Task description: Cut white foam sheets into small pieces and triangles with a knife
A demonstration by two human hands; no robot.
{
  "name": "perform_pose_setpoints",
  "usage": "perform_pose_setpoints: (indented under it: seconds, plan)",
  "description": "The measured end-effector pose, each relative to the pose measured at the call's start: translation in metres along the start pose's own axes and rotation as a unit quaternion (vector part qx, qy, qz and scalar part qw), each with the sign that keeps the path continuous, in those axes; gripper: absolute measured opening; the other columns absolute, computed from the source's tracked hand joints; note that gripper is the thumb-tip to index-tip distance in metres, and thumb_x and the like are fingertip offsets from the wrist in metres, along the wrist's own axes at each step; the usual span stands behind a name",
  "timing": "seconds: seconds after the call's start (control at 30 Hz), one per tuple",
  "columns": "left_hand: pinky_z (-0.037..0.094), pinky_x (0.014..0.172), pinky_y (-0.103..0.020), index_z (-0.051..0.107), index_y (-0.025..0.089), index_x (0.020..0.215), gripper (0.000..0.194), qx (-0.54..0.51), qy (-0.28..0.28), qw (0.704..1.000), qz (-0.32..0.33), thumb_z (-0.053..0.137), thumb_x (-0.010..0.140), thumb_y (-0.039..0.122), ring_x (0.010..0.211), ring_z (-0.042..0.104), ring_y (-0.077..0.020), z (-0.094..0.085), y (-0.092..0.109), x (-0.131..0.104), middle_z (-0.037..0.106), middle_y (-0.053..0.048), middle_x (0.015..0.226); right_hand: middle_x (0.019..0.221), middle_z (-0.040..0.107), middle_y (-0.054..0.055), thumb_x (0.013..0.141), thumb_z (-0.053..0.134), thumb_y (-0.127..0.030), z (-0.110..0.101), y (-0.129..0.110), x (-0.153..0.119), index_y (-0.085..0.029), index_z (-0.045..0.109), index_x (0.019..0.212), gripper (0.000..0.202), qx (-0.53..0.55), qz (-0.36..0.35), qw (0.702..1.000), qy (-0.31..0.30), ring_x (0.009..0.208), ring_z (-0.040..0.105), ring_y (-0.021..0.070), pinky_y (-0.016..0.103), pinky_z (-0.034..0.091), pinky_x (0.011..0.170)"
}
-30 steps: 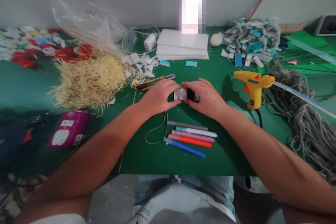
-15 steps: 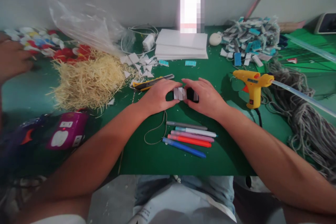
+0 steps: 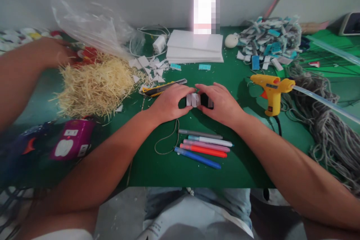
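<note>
Small white blocks (image 3: 193,100) stand in a row, with a black piece (image 3: 204,100) at their right, between my two hands. My left hand (image 3: 172,102) pinches the left end of the row between thumb and fingers. My right hand (image 3: 218,101) is curled around the black piece, its fingertips against the right part of the row. Just behind my left hand lies a yellow and black cutter knife (image 3: 160,88). Several markers (image 3: 205,148) and a loop of thin cord (image 3: 164,153) lie in front of my hands.
Pale shredded straw (image 3: 95,86), a purple power strip (image 3: 73,139) and another person's arm (image 3: 30,65) are at left. Behind are white sheets (image 3: 194,47). A yellow glue gun (image 3: 272,92), grey yarn (image 3: 323,120) and a heap of small pieces (image 3: 270,41) are at right.
The other person's arm has reached further in from the left, toward the red items behind the straw. My hands and the blocks have barely moved.
</note>
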State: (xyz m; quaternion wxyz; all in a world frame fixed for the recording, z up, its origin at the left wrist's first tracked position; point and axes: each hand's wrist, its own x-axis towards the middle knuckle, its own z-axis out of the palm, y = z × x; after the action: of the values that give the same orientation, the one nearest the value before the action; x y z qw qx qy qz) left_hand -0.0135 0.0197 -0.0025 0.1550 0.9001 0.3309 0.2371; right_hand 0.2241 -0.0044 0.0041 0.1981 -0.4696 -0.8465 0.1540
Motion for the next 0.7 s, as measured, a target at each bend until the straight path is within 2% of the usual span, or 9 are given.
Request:
perform_pose_setpoints:
  seconds: [0.13,0.23,0.3,0.37,0.5,0.6,0.7]
  plan:
    - [0.055,0.106,-0.047,0.068,0.011,0.132,0.041,0.000,0.005,1.000,0.011,0.064,0.096,0.032,0.120,0.071,-0.0312,0.001,0.000,0.000,0.077,-0.015,0.127,0.137,0.075,0.014,0.086,0.065,-0.027,-0.001,-0.001,0.001,-0.020,0.060,0.149,0.064,-0.008,-0.004,1.000,-0.003,0.130,0.068,0.0344,0.068,0.038,0.124]
    - [0.055,0.108,-0.049,0.067,0.015,0.133,0.041,0.003,-0.003,1.000,0.003,0.065,0.097,0.033,0.119,0.071,-0.0312,0.000,0.000,0.000,0.076,-0.014,0.129,0.140,0.073,0.017,0.087,0.068,-0.030,-0.011,-0.002,-0.001,-0.017,0.063,0.146,0.061,-0.029,-0.007,0.999,0.021,0.130,0.067,0.0369,0.063,0.047,0.117]
    - [0.055,0.108,-0.049,0.067,0.015,0.135,0.042,0.004,-0.008,1.000,0.001,0.066,0.097,0.033,0.119,0.071,-0.0310,0.000,0.000,0.000,0.076,-0.014,0.130,0.134,0.073,0.020,0.088,0.069,-0.035,-0.022,-0.001,-0.005,-0.014,0.069,0.139,0.055,-0.061,0.019,0.997,0.032,0.124,0.068,0.0381,0.058,0.054,0.109]
    - [0.054,0.109,-0.049,0.066,0.015,0.136,0.043,0.005,-0.009,1.000,0.001,0.065,0.098,0.033,0.121,0.070,-0.0311,0.000,-0.001,0.000,0.076,-0.014,0.130,0.128,0.074,0.019,0.087,0.072,-0.041,-0.034,0.000,-0.010,-0.015,0.073,0.134,0.054,-0.095,0.054,0.994,0.022,0.116,0.070,0.0374,0.054,0.058,0.102]
    - [0.054,0.110,-0.048,0.066,0.012,0.137,0.043,-0.001,-0.002,1.000,0.014,0.065,0.098,0.032,0.122,0.070,-0.0312,0.001,-0.001,-0.001,0.075,-0.015,0.130,0.122,0.072,0.015,0.077,0.082,-0.039,-0.046,0.004,-0.017,-0.019,0.077,0.129,0.055,-0.136,0.102,0.985,-0.020,0.112,0.070,0.0363,0.050,0.060,0.095]
    - [0.055,0.109,-0.048,0.066,0.012,0.137,0.044,-0.002,0.001,1.000,0.012,0.065,0.098,0.031,0.120,0.071,-0.0312,0.001,0.000,-0.001,0.076,-0.016,0.130,0.121,0.071,0.013,0.077,0.082,-0.034,-0.045,0.008,-0.017,-0.021,0.078,0.129,0.053,-0.124,0.100,0.986,-0.048,0.109,0.070,0.0336,0.047,0.060,0.095]
    - [0.054,0.109,-0.049,0.066,0.013,0.137,0.044,0.003,-0.006,1.000,-0.001,0.065,0.097,0.033,0.119,0.071,-0.0314,0.002,0.001,0.000,0.075,-0.015,0.130,0.115,0.071,0.011,0.081,0.078,-0.030,-0.041,0.013,-0.014,-0.023,0.080,0.124,0.043,-0.086,0.074,0.992,-0.050,0.100,0.070,0.0293,0.044,0.061,0.092]
